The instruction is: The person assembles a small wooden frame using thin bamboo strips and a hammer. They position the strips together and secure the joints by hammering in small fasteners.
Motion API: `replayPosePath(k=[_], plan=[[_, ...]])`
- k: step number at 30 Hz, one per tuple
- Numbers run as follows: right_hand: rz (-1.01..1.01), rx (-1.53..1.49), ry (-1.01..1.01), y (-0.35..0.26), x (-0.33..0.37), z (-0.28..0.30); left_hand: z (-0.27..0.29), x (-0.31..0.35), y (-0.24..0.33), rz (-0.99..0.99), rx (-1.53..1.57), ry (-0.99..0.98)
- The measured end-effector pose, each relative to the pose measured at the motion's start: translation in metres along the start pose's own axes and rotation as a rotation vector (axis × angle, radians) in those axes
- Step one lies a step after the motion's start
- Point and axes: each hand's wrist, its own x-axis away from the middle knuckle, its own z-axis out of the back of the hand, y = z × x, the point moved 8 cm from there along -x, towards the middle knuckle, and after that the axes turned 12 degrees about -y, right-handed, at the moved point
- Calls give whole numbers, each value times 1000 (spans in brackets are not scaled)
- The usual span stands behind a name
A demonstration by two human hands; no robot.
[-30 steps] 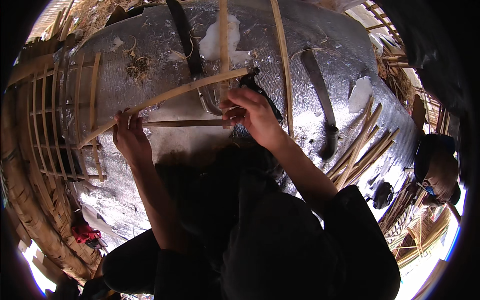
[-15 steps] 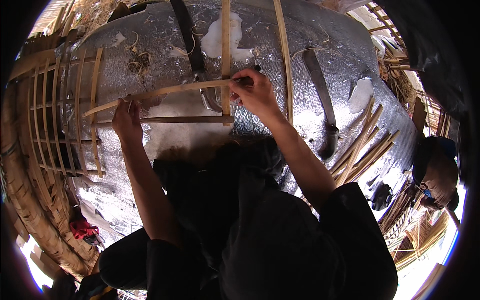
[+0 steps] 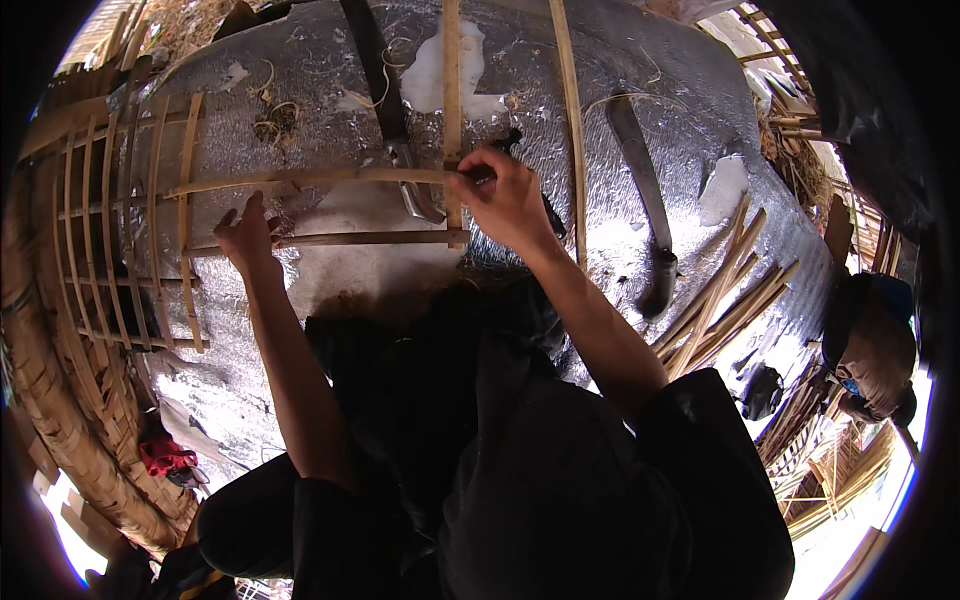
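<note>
My right hand (image 3: 503, 198) pinches the right end of a thin bamboo strip (image 3: 320, 176) where it meets a long upright strip (image 3: 453, 90). My left hand (image 3: 248, 236) is off the strip, its fingers spread just below it. The strip's left end lies over the edge of a bamboo lattice (image 3: 108, 250). Below and roughly parallel runs a second cross strip (image 3: 370, 239), passing close to my left fingers. A dark object behind my right hand is mostly hidden.
The work lies on a silvery crinkled sheet (image 3: 330, 110). A dark blade (image 3: 372, 65) rests beyond my hands, and a long knife (image 3: 638, 165) lies to the right. Another upright strip (image 3: 566, 95) stands between. Loose bamboo strips (image 3: 725, 285) are piled at right.
My left hand has let go of the strip and opened just below it. The strip's left end has swung away from me, so it lies nearly level. My right hand has shifted slightly left.
</note>
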Motion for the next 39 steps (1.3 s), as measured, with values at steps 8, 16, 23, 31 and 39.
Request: replayPosePath(k=[8,16,23,31,39], plan=[[-62,144,80,-5,9,1,-104,121,72,-1223,-958,-62],[-160,-114,16,28,4,-11,-102,100,53,-1121,-883,-229],[-285,-505,-62,35,5,-17,-106,83,47,-1114,-728,-391],[-281,-526,-112,32,1,-23,-108,81,49,-1057,-679,-505],[-225,-462,-133,32,-8,-31,-102,76,52,-1146,-695,-422]])
